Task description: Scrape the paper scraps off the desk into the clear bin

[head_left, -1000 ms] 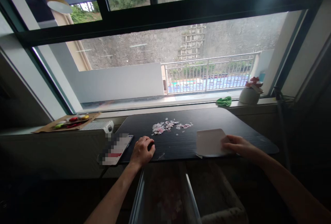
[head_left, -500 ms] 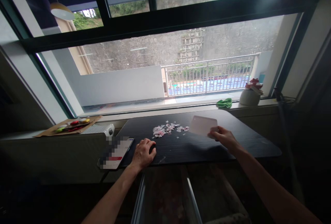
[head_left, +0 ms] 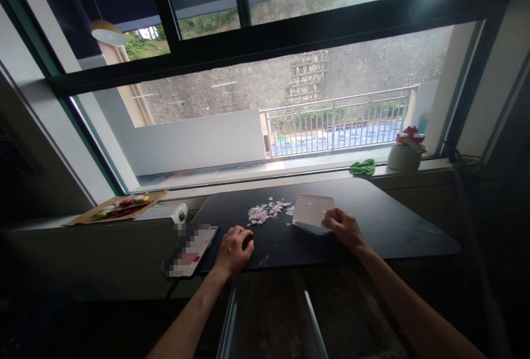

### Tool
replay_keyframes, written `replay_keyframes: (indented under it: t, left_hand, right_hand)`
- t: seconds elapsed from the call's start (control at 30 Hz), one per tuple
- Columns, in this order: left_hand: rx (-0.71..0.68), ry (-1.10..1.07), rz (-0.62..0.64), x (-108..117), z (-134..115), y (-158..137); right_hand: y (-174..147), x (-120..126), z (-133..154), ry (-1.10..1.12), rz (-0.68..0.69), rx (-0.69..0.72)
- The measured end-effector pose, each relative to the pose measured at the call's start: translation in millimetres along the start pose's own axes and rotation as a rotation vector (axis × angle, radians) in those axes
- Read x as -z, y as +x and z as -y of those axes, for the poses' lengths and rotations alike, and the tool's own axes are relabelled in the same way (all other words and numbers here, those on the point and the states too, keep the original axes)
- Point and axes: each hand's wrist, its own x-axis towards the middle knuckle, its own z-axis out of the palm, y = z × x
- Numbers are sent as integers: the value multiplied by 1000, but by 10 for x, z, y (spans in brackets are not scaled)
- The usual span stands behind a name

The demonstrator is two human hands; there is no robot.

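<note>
My right hand [head_left: 344, 230] grips a pale flat plastic scraper [head_left: 311, 209] by its right end, thumb and fingers pinched on it. The scraper's lower edge is at or close to the dark tabletop [head_left: 381, 229]; I cannot tell whether it touches. Just left of it lies a loose heap of small white and pink paper scraps [head_left: 265, 214], with a few strays by the scraper's left edge. My left hand [head_left: 234, 248] rests near the table's front edge, fingers loosely bent and thumb apart, with nothing visible in it. It is between the scraps and the phone-like tablet [head_left: 197, 251].
A green cloth [head_left: 363, 167] and a rounded pot-like sprayer with a red top [head_left: 404, 152] stand on the windowsill. Left of the table are a white radiator [head_left: 165, 213] and a brown board with colourful items [head_left: 120, 206]. A large window rises behind.
My right hand has brought the scraper left and down, closer to the paper scraps and the tabletop. The left hand stays in place on the table. The view has shifted slightly.
</note>
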Motion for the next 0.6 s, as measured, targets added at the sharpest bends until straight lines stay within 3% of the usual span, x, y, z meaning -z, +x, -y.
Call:
replay_keyframes:
  t: [0.33, 0.6]
  left_hand:
    - [-7, -11, -22, -6, 15, 6]
    - [4, -19, -3, 23, -14, -1]
  right_hand:
    - [-36, -1, 43, -38, -108, -21]
    - [-76, 25, 92, -49, -79, -7]
